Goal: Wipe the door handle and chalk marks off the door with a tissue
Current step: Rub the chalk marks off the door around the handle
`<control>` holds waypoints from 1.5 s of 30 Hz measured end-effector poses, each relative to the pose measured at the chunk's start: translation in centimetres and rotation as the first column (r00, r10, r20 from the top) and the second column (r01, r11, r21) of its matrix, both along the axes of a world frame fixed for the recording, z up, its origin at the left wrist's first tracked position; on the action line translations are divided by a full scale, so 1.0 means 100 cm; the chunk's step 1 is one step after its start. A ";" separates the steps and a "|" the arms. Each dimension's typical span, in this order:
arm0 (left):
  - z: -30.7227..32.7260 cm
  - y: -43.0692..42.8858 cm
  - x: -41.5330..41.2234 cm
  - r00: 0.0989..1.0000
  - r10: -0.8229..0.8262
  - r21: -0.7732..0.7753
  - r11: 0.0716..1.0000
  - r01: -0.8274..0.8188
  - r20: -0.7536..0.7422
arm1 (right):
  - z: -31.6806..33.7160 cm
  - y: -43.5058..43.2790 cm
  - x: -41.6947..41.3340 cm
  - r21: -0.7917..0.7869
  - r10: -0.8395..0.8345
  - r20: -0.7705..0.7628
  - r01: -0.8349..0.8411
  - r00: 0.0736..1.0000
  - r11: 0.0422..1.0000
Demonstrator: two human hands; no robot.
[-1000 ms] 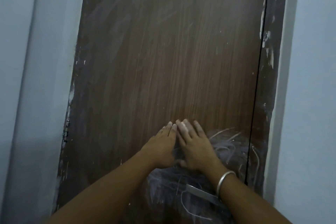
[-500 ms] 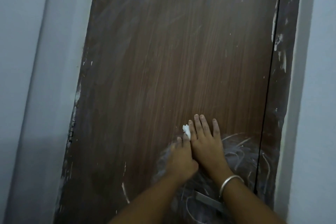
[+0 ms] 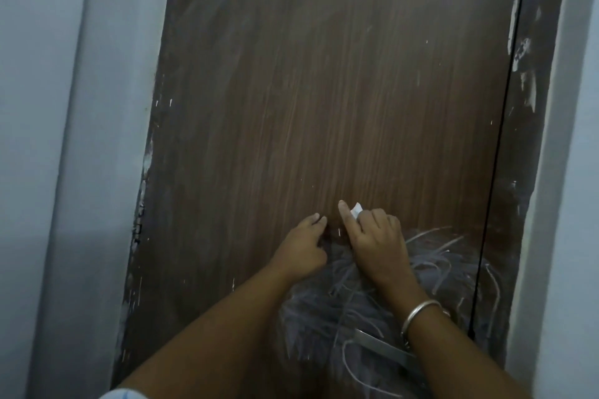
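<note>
Door (image 3: 340, 91) first: the upper wood looks mostly clean, with just faint haze, and the thick chalk scribbles (image 3: 372, 295) sit low down, under your wrists and spreading right toward the frame. So work downward in overlapping strokes, and don't rub in circles or you'll likely smear the dust around. The metal door handle (image 3: 379, 347) is below your right wrist, half hidden, so save it for a fresh bit. Your right hand (image 3: 372, 243) has its fingers curled around the tissue (image 3: 356, 210), index finger out. It's a tiny wad, so refold it often. Your left hand (image 3: 304, 246) rests on the door, fingers loosely bent, holding nothing; keep it bracing.
</note>
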State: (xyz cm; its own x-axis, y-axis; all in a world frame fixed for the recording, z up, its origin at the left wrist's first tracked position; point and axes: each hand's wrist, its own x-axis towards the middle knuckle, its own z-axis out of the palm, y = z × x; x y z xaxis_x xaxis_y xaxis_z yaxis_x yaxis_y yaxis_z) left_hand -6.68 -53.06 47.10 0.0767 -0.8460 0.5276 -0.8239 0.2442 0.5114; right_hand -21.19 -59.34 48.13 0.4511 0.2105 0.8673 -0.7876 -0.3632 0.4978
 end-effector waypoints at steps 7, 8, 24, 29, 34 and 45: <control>-0.016 0.002 0.011 0.998 -0.048 0.118 0.992 0.053 -0.048 | -0.020 0.007 0.018 0.140 -0.057 -0.255 0.095 0.965 0.986; -0.017 0.002 0.010 0.997 -0.045 0.112 0.992 0.052 -0.057 | -0.026 0.007 0.021 0.177 -0.085 -0.308 0.145 0.948 0.973; -0.022 0.011 0.019 0.985 0.019 0.221 0.975 0.020 -0.173 | -0.067 0.017 0.045 0.309 -0.228 -0.663 0.538 0.713 0.784; -0.022 0.024 0.027 0.988 0.029 0.246 0.969 0.010 -0.155 | -0.051 0.027 0.042 0.420 -0.323 -0.418 0.495 0.849 0.760; -0.023 0.034 0.031 0.992 0.032 0.261 0.965 0.000 -0.119 | -0.064 0.028 0.033 0.495 -0.172 -0.532 0.469 0.829 0.731; -0.025 0.047 0.009 1.000 -0.020 0.274 0.961 0.026 -0.023 | -0.062 0.039 0.013 0.546 -0.244 -0.430 0.466 0.869 0.696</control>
